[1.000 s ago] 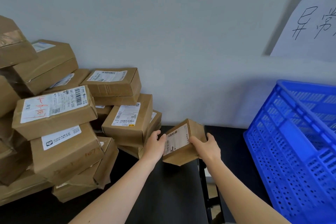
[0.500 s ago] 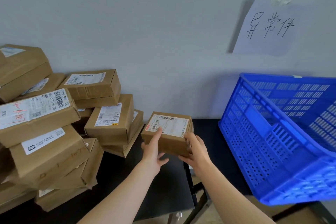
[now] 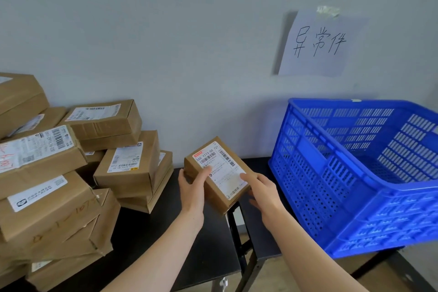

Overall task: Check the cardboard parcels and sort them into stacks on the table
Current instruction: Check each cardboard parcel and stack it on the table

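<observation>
I hold a small cardboard parcel with a white shipping label facing up, above the right end of the black table. My left hand grips its left side with the thumb on the label. My right hand holds its right side, thumb on the label's lower right and fingers under the box. A loose pile of several labelled cardboard parcels fills the table's left half against the wall.
A blue perforated plastic crate sits tilted on a second black table at the right. A narrow gap separates the two tables. A handwritten paper sign is taped to the grey wall above the crate.
The parcel has been turned from standing on edge to label up, then rotated diagonally and lifted slightly. My view has shifted right, bringing more of the crate and the sign into sight.
</observation>
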Demonstrator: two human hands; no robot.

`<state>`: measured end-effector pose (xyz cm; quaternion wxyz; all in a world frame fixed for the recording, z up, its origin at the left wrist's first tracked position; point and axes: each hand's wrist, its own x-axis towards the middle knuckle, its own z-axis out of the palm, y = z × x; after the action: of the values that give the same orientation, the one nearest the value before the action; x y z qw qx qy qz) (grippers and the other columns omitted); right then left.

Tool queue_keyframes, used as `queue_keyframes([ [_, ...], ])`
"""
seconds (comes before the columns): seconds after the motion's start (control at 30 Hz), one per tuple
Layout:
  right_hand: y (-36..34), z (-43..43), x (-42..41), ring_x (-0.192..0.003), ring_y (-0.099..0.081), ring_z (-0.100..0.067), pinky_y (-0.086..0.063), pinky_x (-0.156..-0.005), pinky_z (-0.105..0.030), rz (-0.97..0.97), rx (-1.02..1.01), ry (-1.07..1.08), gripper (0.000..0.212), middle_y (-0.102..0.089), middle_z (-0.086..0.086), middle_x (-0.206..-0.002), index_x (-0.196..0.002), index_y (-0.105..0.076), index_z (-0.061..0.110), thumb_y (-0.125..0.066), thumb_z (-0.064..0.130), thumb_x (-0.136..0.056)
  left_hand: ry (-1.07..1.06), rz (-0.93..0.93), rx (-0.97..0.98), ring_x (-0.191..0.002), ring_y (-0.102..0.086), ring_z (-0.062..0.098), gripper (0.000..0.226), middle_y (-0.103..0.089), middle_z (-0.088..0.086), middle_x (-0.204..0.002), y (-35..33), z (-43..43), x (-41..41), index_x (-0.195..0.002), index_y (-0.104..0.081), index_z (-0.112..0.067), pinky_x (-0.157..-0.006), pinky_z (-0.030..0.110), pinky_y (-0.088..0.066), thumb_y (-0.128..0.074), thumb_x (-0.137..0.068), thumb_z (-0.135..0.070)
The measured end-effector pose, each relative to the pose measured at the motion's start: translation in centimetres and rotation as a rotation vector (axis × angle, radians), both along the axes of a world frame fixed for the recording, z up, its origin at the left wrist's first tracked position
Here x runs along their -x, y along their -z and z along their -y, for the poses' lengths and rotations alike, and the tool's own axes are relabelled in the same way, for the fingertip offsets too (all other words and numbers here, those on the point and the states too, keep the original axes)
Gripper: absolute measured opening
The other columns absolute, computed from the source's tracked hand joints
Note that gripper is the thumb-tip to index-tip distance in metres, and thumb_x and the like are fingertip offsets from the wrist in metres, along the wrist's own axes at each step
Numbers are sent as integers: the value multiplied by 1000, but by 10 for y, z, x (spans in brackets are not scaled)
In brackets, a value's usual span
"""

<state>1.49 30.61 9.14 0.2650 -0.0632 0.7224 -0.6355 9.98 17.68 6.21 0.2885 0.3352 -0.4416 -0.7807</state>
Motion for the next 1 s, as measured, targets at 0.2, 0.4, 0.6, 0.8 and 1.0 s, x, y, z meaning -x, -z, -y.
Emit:
queue_keyframes([
  [0.2,1,-1,6,-92,-63,-9,-51,-74,-27,-51,-54,-119,31,-67,4,-101,-117,-56,28,-65,28,-87,2,-2,72,-104,-64,20,44,-63,-1,-123,-2,1,14,-132,-46,-32,-88,42,-53,-60,-91,-36],
  [0.4,16,12,12,-96,-66,-14,-56,-86,-36,-54,-174,-193,35,-66,2,-107,-125,-50,24,-59,27,-92,140,167,166,-99,-59,11,52,-53,-4,-134,3,-3,20,-145,-29,-37,-73,31,-53,-49,-96,-39],
  [0.6,44,28,7,-95,-63,-16,-56,-73,-29,44,-274,-193,30,-63,-1,-106,-126,-49,18,-49,26,-97,348,421,-4,-130,-40,35,71,-38,3,-147,22,14,9,-148,-1,-44,-100,60,-37,-49,-95,-47],
  [0.8,66,50,8,-97,-61,-23,-57,-73,-32,141,-372,-200,31,-58,-1,-101,-129,-48,15,-42,22,-100,385,492,-69,-124,-47,35,68,-43,4,-143,44,38,7,-148,-5,-43,-87,55,-50,-48,-95,-47],
  [1.0,77,81,37,-99,-61,-24,-56,-77,-32,120,-378,-238,29,-62,-6,-114,-126,-54,17,-44,24,-99,316,540,-8,-119,-51,25,52,-55,0,-129,60,64,32,-144,-30,-33,-93,49,-50,-52,-97,-30],
])
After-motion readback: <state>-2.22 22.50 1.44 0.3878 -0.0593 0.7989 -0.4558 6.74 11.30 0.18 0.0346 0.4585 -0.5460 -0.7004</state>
